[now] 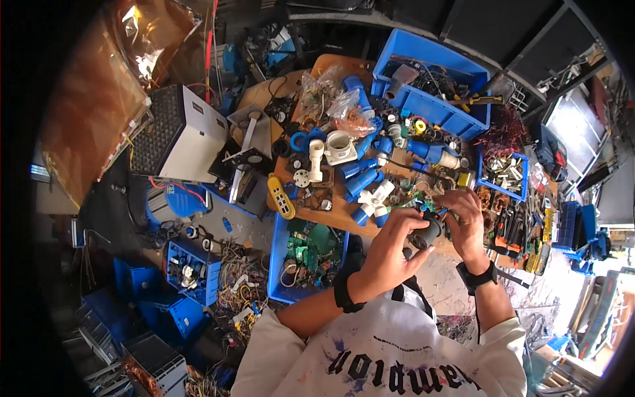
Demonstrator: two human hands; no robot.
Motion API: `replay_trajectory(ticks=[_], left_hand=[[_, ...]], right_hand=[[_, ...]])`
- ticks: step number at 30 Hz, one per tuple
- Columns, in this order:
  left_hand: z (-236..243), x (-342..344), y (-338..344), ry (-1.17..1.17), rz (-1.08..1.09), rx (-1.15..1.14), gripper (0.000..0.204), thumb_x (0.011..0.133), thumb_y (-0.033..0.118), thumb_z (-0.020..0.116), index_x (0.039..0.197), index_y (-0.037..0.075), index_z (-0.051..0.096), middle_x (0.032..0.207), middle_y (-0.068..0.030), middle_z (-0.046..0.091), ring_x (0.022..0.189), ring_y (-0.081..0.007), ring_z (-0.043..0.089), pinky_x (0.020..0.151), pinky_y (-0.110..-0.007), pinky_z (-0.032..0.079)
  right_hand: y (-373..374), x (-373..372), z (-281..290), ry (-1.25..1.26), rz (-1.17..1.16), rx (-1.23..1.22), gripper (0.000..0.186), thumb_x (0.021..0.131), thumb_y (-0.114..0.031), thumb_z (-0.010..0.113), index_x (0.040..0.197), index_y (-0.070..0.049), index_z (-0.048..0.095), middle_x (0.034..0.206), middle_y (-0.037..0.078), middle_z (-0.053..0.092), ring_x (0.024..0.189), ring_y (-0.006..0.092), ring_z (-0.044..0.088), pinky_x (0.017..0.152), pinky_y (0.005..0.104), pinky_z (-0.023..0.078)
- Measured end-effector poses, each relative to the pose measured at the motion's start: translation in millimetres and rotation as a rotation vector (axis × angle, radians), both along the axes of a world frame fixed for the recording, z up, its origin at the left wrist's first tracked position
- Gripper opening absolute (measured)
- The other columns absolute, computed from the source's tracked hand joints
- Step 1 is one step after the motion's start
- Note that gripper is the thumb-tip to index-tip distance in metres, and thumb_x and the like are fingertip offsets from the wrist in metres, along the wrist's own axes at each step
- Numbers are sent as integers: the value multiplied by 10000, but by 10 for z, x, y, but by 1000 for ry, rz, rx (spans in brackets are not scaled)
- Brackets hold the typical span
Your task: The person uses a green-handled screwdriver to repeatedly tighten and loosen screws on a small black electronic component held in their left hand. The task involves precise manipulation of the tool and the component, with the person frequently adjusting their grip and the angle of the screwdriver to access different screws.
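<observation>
White and grey casing marks the far left, where a boxy unit [198, 135] with a dark textured face stands tilted beside the bench. Below it, a small blue crate [170, 261] holds loose parts, with tangled wires [241, 274] to its right. A yellow socket strip [282, 196] lies at the left edge of the wooden worktop [334, 214]; beneath that edge, a blue bin [274, 261] contains green circuit boards [307, 246]. Farther right, white pipe fittings [317, 161] lie among blue ones.

The left hand [390, 255] is clamped on a dark cylindrical part [430, 231], thumb below and fingers above, in front of the worktop's near edge. The part lies to the right of the left palm and to the left of the right hand [465, 221]; its long axis appears to slant from lower left to upper right, though foreshortening makes this uncertain. The left hand is the nearer. The right hand's fingers are bent, their tips at the part's upper right side; whether they pinch anything cannot be told. At far right, orange-handled tools [509, 231] lie in a row, below a blue tray [506, 190] of metal pieces
</observation>
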State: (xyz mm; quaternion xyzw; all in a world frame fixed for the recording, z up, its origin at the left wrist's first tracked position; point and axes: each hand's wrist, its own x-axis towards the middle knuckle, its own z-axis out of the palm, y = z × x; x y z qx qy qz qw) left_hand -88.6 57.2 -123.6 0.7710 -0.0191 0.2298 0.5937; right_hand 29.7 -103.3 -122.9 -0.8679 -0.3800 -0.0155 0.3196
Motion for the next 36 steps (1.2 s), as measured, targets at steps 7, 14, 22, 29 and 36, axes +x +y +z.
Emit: replay_trajectory(ticks=[7, 14, 22, 29, 36], left_hand=[[-214, 102, 196, 141, -219, -191, 479, 722, 75, 780, 1125, 30, 524, 1133, -141, 522, 1045, -261, 564, 845, -339, 490], [-1856, 232, 741, 536, 24, -294, 335, 806, 164, 729, 1050, 3, 566, 934, -86, 634, 879, -177, 641, 742, -323, 530], [-2502, 576, 1045, 656, 147, 292, 415, 741, 174, 764, 1079, 30, 570, 1026, -133, 637, 928, -285, 621, 803, -378, 499], [-2663, 868, 920, 679, 147, 604, 495, 690, 147, 769, 1113, 42, 533, 1097, -169, 546, 1035, -357, 535, 875, -439, 458], [-2804, 927, 928, 754, 204, 792, 638, 604, 176, 841, 1137, 17, 528, 1090, -174, 524, 1031, -358, 520, 887, -435, 456]], right_hand=[[-75, 93, -266, 60, -49, -26, 250, 721, 3, 623, 929, -123, 684, 984, 18, 676, 1042, 235, 579, 1044, 458, 315], [-363, 167, -519, 364, -364, 163, 238, 713, 59, 624, 945, 7, 636, 929, 105, 650, 880, 231, 607, 835, 317, 455], [-502, 114, -640, 269, -413, 274, 195, 758, 42, 648, 951, 12, 648, 919, 99, 656, 762, 191, 548, 666, 288, 417], [-633, 66, -642, 261, -408, 187, 220, 771, 37, 645, 989, 11, 650, 994, 129, 666, 874, 252, 607, 764, 320, 447], [-630, -54, -628, 356, -470, 233, 207, 769, 43, 644, 974, 21, 642, 972, 132, 664, 924, 270, 626, 816, 322, 467]])
